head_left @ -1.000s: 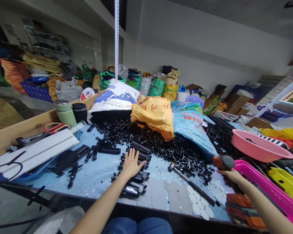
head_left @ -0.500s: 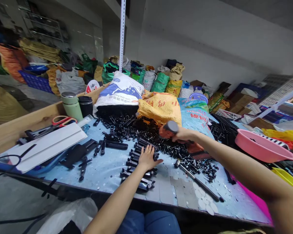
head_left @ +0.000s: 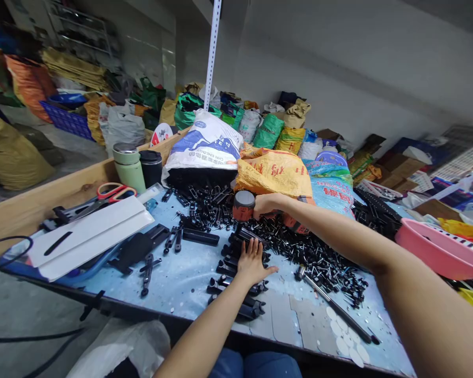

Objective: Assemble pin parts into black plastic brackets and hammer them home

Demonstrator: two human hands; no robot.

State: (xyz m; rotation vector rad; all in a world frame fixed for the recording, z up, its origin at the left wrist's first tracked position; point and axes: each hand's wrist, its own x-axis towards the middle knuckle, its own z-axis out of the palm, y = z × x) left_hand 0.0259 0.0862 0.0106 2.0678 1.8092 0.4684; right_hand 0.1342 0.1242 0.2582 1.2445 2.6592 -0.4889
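My right hand is wrapped round an orange and grey cordless drill, held over the far end of a row of black plastic parts. Its tip is hidden behind the drill body. My left hand lies on the row with its fingers spread, pressing on the parts. A heap of black screws spreads to the right of the row. Small black pieces are piled beyond it. Near the screws lies a hammer with a dark handle.
At the left are white boards, scissors, a green flask and a black cup. White, yellow and blue sacks stand along the back. A pink basin sits at the right.
My right hand has brought the drill left, over the far end of the row of black parts. My left hand stays spread on the row. The camera view has shifted slightly.
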